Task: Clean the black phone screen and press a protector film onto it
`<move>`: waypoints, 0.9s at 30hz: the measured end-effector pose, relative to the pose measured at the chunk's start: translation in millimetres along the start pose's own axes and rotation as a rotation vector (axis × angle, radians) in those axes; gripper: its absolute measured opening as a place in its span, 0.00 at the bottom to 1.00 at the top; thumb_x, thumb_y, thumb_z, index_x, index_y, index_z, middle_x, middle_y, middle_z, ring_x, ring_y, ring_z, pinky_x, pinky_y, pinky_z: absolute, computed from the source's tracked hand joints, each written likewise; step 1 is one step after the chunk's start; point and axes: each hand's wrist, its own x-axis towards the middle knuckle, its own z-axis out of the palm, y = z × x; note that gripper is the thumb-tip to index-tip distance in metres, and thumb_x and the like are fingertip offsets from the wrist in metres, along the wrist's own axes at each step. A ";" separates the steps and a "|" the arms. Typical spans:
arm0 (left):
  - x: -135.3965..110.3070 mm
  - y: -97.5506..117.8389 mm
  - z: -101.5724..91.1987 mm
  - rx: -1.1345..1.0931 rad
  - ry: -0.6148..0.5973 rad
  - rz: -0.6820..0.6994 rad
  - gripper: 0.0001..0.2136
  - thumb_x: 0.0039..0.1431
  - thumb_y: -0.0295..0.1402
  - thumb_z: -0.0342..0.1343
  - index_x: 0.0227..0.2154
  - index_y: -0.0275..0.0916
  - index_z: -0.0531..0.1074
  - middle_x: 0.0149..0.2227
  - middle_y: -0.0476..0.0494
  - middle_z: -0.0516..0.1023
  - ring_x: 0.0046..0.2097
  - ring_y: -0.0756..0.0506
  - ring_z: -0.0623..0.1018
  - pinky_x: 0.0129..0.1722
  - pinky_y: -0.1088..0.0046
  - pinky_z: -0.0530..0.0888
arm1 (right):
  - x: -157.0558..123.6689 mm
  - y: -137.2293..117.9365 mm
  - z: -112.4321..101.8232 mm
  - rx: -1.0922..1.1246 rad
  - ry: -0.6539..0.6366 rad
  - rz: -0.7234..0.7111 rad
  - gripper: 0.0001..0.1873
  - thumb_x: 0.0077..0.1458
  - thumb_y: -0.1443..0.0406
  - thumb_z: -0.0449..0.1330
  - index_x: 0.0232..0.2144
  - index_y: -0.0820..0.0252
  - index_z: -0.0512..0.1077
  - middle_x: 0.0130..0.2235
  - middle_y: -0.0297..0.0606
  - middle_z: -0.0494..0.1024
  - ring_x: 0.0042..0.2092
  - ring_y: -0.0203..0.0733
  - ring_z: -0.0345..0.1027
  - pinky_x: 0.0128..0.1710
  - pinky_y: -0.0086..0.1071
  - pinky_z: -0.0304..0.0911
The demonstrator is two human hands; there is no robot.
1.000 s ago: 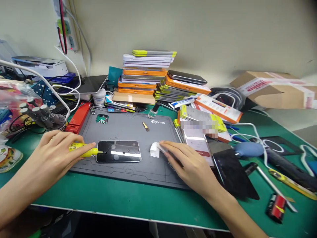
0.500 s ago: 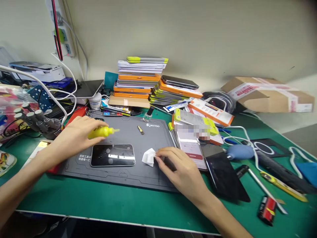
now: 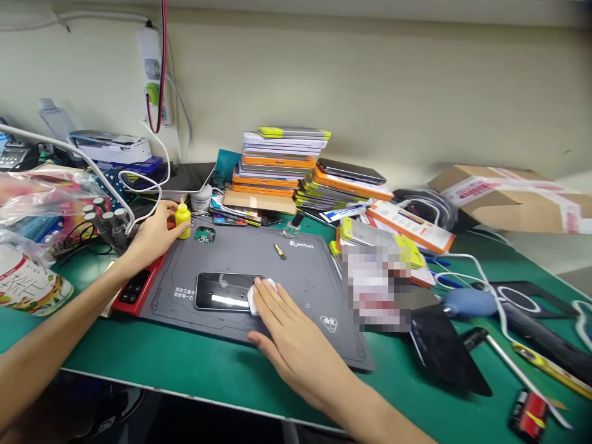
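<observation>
My left hand (image 3: 160,229) is closed around a small yellow squeeze bottle (image 3: 183,217), which stands upright with its tip pointing up at the back left of the grey work mat (image 3: 305,277). A phone (image 3: 222,291) lies flat on the mat, screen up, with several droplets and a bright reflection on its glass. My right hand (image 3: 282,327) lies stretched out over the phone's right end, its fingers flat on a white wipe (image 3: 252,300) against the screen. Most of the wipe is hidden beneath the fingers.
A small brass-coloured piece (image 3: 280,251) and a clear glass bottle with a black cap (image 3: 293,226) are farther back on the mat. Stacked flat boxes (image 3: 280,161) stand behind. A red device (image 3: 134,290) borders the left, and a blue air blower (image 3: 469,302) lies right.
The yellow bottle went from tilted above the phone to upright at the mat's back left. My right hand brought the wipe leftward onto the phone and flattened out. The view shifted.
</observation>
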 end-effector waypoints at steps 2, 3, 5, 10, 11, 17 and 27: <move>-1.7 0.2 1.5 -0.024 -0.004 -0.002 0.26 0.68 0.48 0.60 0.63 0.42 0.66 0.59 0.36 0.83 0.57 0.36 0.84 0.61 0.54 0.76 | 12.0 4.5 -0.1 0.043 -0.087 0.027 0.37 0.78 0.50 0.50 0.76 0.69 0.58 0.77 0.57 0.55 0.79 0.59 0.49 0.75 0.60 0.60; -2.9 1.4 1.5 -0.031 -0.006 -0.004 0.28 0.67 0.47 0.60 0.65 0.41 0.65 0.60 0.34 0.82 0.58 0.36 0.84 0.62 0.53 0.76 | 16.0 4.7 -0.5 0.054 -0.112 0.040 0.37 0.78 0.50 0.50 0.77 0.69 0.57 0.78 0.57 0.54 0.79 0.59 0.47 0.76 0.61 0.58; -7.8 4.8 -0.8 -0.040 -0.013 -0.001 0.36 0.66 0.48 0.61 0.71 0.39 0.59 0.65 0.31 0.79 0.61 0.34 0.82 0.65 0.51 0.75 | 17.2 0.1 -1.9 0.043 -0.124 0.051 0.39 0.78 0.49 0.49 0.77 0.70 0.56 0.78 0.59 0.53 0.79 0.60 0.45 0.76 0.62 0.56; -49.2 10.0 -15.8 0.007 -0.041 0.064 0.44 0.66 0.52 0.61 0.77 0.35 0.53 0.75 0.26 0.65 0.76 0.28 0.65 0.74 0.45 0.64 | 9.9 -14.6 -4.5 -0.001 -0.147 0.008 0.42 0.77 0.47 0.48 0.75 0.77 0.58 0.77 0.62 0.53 0.79 0.63 0.45 0.76 0.62 0.58; -62.7 9.3 -18.4 0.033 -0.038 0.087 0.41 0.68 0.50 0.59 0.76 0.35 0.54 0.75 0.27 0.64 0.76 0.28 0.65 0.74 0.45 0.64 | 14.0 -13.8 -4.5 0.005 -0.169 0.009 0.42 0.77 0.46 0.47 0.75 0.78 0.58 0.77 0.62 0.53 0.79 0.63 0.46 0.76 0.61 0.58; -143.1 -5.1 -22.5 0.264 0.357 0.519 0.13 0.74 0.29 0.55 0.56 0.44 0.78 0.55 0.44 0.86 0.57 0.39 0.83 0.63 0.56 0.76 | 34.2 -10.3 -4.4 0.038 -0.204 0.063 0.43 0.78 0.45 0.44 0.76 0.76 0.58 0.78 0.61 0.52 0.80 0.59 0.45 0.79 0.58 0.49; -159.4 -9.4 -19.0 0.140 0.339 0.509 0.11 0.68 0.25 0.53 0.29 0.43 0.68 0.29 0.50 0.77 0.34 0.44 0.75 0.42 0.64 0.72 | 70.8 -49.7 12.0 0.029 -0.192 -0.043 0.46 0.77 0.44 0.46 0.74 0.83 0.57 0.77 0.67 0.53 0.80 0.62 0.44 0.80 0.57 0.46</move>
